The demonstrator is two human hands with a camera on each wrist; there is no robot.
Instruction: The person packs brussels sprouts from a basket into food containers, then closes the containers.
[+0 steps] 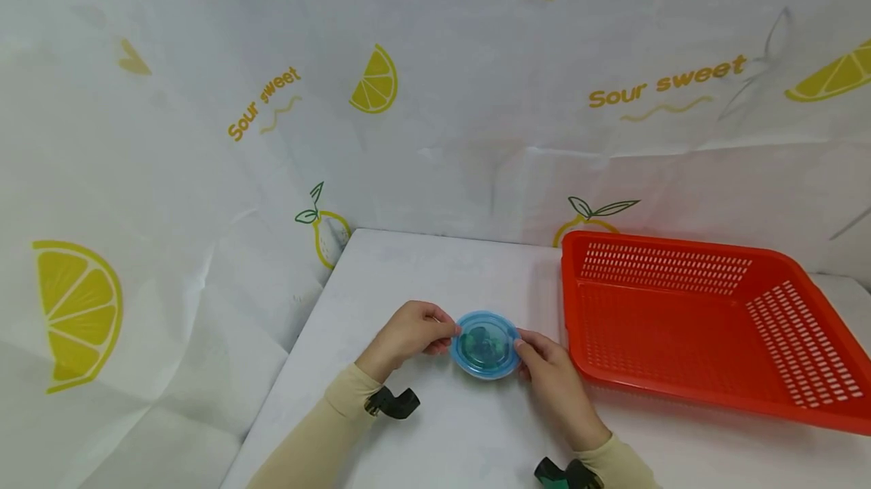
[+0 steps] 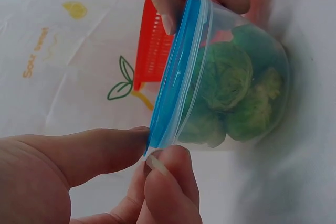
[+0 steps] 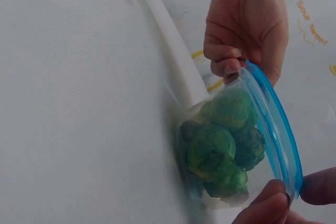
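A small clear plastic food container (image 2: pixel 212 30) stands upright on the table, with a blue-rimmed lid (image 1: pixel 469 368) on top. Several Brussels sprouts (image 2: pixel 227 74) show through its wall. My left hand (image 1: pixel 416 332) pinches the rim on the left side, thumb on the lid and curled fingers below the edge. On the opposite side, my right hand (image 1: pixel 554 379) grips the rim the same way, its thumb over the lid and fingers under it. In the right wrist view the lid (image 3: pixel 283 124) lies along the container's top edge.
A large red plastic basket (image 1: pixel 653 323) with slotted walls is on the table just right of my right hand. The white table (image 1: pixel 408 262) meets a lemon-printed sheet (image 1: pixel 463 96) at its back and left edges. Black straps (image 1: pixel 393 403) are on both wrists.
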